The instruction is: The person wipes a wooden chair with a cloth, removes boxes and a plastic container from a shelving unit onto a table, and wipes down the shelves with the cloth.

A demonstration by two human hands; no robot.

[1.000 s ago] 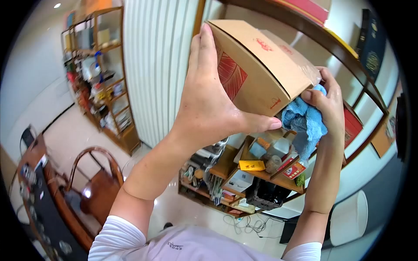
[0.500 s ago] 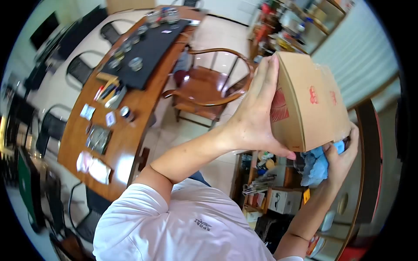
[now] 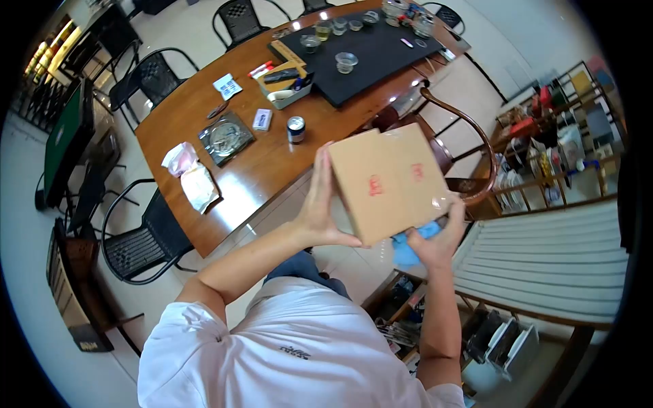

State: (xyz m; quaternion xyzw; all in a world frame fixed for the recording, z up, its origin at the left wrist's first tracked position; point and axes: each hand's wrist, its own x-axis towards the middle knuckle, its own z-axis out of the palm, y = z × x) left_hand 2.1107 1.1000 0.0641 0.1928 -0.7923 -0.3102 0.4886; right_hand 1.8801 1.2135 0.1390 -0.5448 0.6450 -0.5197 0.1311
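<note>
Cardboard box: the box (image 3: pixel 388 194) is being held up in front of the body, tilted, its red-printed face in view, and it has just been brought round beside the wooden table (image 3: pixel 262 166).
Left hand: the hand (image 3: pixel 316 221) is spread wide, fingers laid along one side, thumb stretched to the lower corner; the box is gripped.
Right hand: the hand (image 3: pixel 439 241) is partly closed round the opposite lower corner; the box is steadied, the cloth caught with it.
Blue cloth: bunched (image 3: pixel 406 253) just below the box edge, by the right thumb; how much is tucked underneath cannot be told.
Upshot: with the box supported from both sides, neither hand is left free.
Tabletop: a can (image 3: pixel 296 129) and a black mat (image 3: pixel 367 68) are seen beyond the box.
</note>
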